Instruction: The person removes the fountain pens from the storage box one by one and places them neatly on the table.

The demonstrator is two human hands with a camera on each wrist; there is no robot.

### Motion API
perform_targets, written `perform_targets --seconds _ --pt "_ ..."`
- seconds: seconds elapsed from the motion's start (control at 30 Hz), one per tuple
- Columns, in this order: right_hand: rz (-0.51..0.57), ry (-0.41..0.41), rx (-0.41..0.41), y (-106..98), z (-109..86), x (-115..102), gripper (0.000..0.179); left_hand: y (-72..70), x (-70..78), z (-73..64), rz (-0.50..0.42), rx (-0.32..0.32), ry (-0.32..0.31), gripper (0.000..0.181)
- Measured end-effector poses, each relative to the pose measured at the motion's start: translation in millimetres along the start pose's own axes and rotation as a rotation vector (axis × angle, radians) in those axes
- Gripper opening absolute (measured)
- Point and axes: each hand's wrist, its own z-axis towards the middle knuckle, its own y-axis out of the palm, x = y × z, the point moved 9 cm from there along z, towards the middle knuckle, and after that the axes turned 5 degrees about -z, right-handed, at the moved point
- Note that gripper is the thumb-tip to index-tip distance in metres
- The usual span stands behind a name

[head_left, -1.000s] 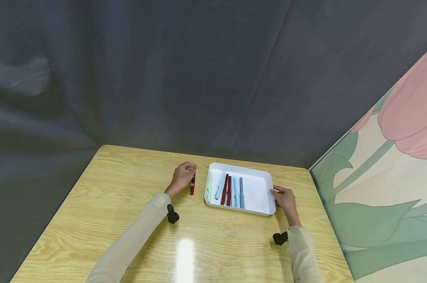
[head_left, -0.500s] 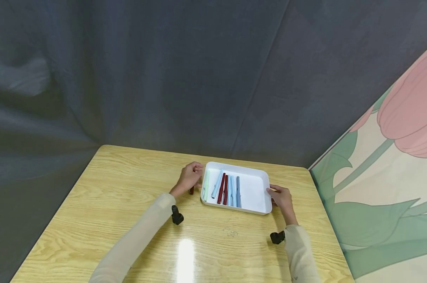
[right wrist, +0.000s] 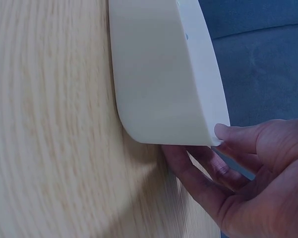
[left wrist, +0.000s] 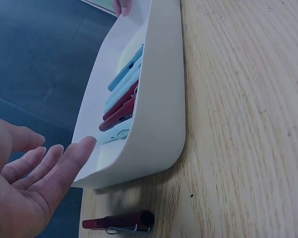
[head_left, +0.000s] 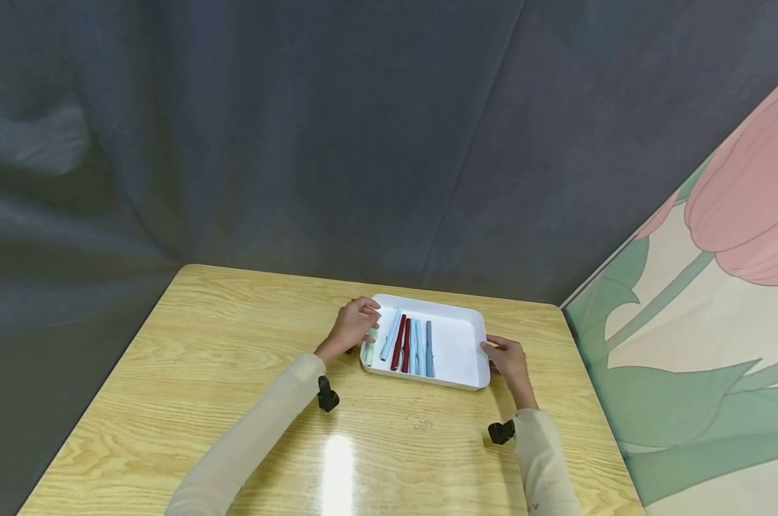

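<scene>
Beige sleeves [head_left: 260, 426] — black wrist cameras [head_left: 327, 395]

Tray [head_left: 456, 351] on table [head_left: 415, 459]; pens [head_left: 406, 345] in left part; lone pen [left wrist: 121, 221] outside, left; curtain [head_left: 337, 143] behind.

I'm standing in what looks like a screened-off workspace, whether in a home or a studio I can't tell, with dark cloth [head_left: 337, 143] hanging behind the wood-grain tabletop [head_left: 234, 322] and a pink-tulip panel [head_left: 698, 401] beside it.

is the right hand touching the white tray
Touching. In the right wrist view, the right hand grips the white tray, thumb over its rim.
</scene>
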Motion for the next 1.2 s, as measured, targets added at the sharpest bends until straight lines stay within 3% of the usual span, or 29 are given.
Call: perform_targets --seconds 0.5,0.8,1.03,1.2 --pt "-0.013 -0.004 0.012 7.2 1.8 -1.1 0.041 19.4 -5.0 4.0 0.104 -0.061 0.021 0.027" --pt "-0.030 -0.013 0.028 6.4 -1.7 -5.5 0.040 30.6 -8.6 3.3 0.250 -0.073 0.021 0.027" --pt "-0.032 -0.031 0.014 10.5 -1.6 -5.5 0.040 35.6 -5.4 -0.1 0.313 -0.078 0.080 0.028" --pt "-0.018 -0.034 0.011 11.3 -1.7 -2.6 0.039 37.6 -3.7 -0.8 0.458 -0.053 0.111 0.027"
